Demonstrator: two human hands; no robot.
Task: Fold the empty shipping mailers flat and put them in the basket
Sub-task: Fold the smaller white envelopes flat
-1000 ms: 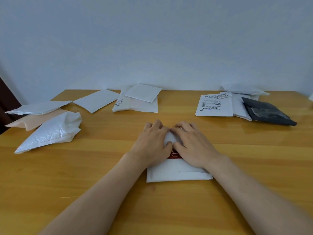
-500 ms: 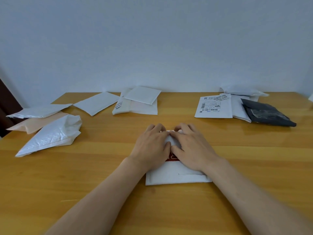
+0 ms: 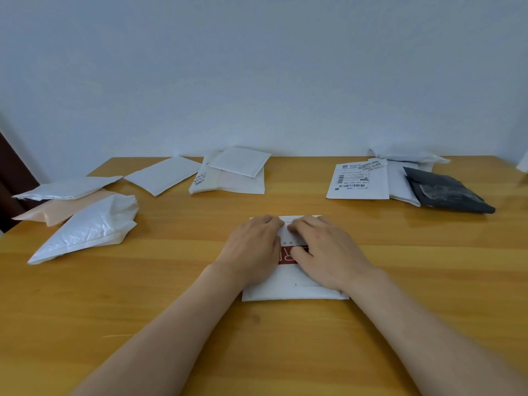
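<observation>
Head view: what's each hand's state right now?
Left hand: open, fingers pressing down on the white mailer.
Right hand: open, fingers pressing the same mailer.

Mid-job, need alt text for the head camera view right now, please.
The left hand and right hand press flat on a white mailer with a red band at the middle of a wooden table. Other mailers lie beyond, including a crumpled white mailer at left and a black mailer at right.
</observation>
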